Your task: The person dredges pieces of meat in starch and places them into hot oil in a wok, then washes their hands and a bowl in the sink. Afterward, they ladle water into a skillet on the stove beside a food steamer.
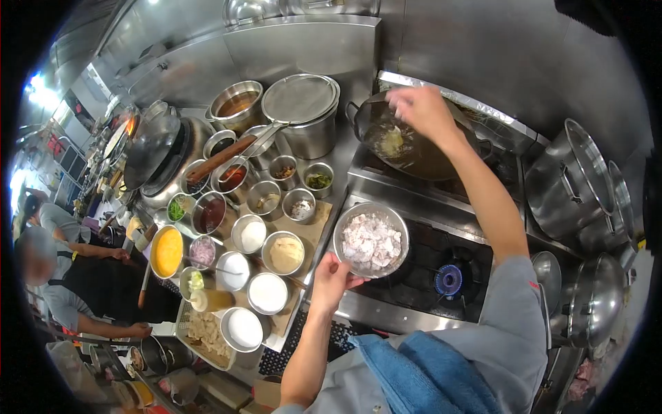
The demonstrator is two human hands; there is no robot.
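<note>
My left hand (329, 281) grips the rim of a steel bowl (339, 257), thumb on the edge. Inside are pale chunks coated in white powder, which look like raw meat (372, 241). Over the left part of a wok (441, 162) hangs my right hand (417, 109), its fingers pointing down and smeared by motion. Whether it holds anything cannot be made out. Below it, a pale yellow piece (392, 141) lies in the wok's oil among bubbles and small bits. The bowl is held above the front part of the stove, nearer to me than the wok.
A blue flame (448, 279) burns on the front burner. Left of the bowl stand several steel cups of sauces and powders, a lidded pot (301, 110) and a wooden-handled strainer (227, 155). Large pots (569, 183) lean at right. Co-workers (89, 276) stand at far left.
</note>
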